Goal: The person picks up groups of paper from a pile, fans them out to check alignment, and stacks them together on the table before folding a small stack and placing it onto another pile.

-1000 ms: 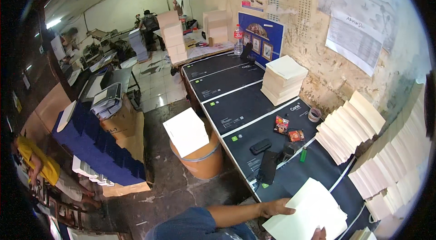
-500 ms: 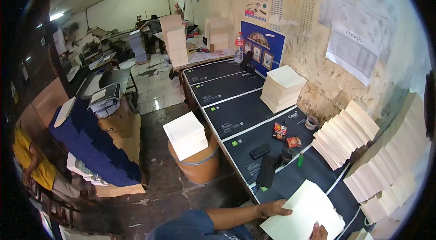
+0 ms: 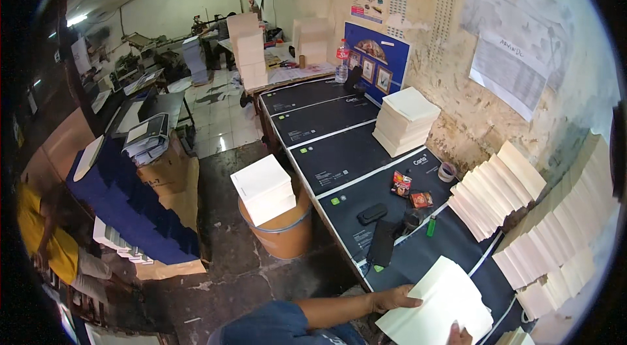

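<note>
A small sheaf of white paper sheets [image 3: 439, 299] lies tilted over the near end of the dark table, one sheet's edge lifted at the left. My left hand [image 3: 400, 299] pinches that left edge, thumb on top and the other fingers underneath. At the sheaf's lower edge is my right hand [image 3: 460, 334], its thumb pressed on the paper; the picture's rim cuts off part of this hand. More sheet edges show at the sheaf's right side.
Fanned paper stacks [image 3: 498, 189] lean along the wall at right. On the table [image 3: 339, 162] are a tall paper stack [image 3: 406, 122], red packets [image 3: 421, 199], a black case [image 3: 372, 214] and a green lighter [image 3: 431, 226]. An orange drum [image 3: 282, 239] bears another stack [image 3: 263, 189]. A person in yellow [image 3: 49, 234] is far left.
The whole view has shifted slightly. Both hands keep nearly the same place and hold on the sheets.
</note>
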Demonstrator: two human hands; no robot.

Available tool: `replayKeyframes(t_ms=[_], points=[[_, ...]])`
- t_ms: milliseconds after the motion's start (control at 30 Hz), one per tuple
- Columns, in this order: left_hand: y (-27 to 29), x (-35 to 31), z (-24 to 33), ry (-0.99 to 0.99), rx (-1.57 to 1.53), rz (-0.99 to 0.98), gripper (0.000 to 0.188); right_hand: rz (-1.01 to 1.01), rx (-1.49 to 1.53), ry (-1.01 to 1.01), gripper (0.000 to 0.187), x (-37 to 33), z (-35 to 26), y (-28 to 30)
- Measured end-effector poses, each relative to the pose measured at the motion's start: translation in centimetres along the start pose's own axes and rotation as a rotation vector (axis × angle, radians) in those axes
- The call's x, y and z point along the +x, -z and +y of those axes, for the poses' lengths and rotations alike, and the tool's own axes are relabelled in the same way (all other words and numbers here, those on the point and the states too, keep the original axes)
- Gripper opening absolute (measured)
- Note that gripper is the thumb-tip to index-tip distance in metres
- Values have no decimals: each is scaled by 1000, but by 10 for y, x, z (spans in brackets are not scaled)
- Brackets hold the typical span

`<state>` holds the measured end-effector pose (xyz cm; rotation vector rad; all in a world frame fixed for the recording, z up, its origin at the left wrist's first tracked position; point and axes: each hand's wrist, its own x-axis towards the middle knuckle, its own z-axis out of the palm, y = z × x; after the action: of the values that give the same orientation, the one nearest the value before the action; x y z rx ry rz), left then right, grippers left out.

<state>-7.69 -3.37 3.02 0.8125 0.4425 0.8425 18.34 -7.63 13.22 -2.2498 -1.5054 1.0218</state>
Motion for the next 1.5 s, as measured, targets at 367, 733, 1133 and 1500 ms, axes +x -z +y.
replayKeyframes(t_ms=[367,733,1133,1500], points=[[-7,15,-3,-4,-150,-41,72,-23,-7,105,52,13,8,-4],[7,19,-2,-20,-43,70,67,395,388,58,61,97,180,-39],[14,34,-11,-100,30,178,60,940,-37,-65,88,91,152,-8],[16,28,-6,-95,34,175,59,1000,294,-398,73,2,200,-57]])
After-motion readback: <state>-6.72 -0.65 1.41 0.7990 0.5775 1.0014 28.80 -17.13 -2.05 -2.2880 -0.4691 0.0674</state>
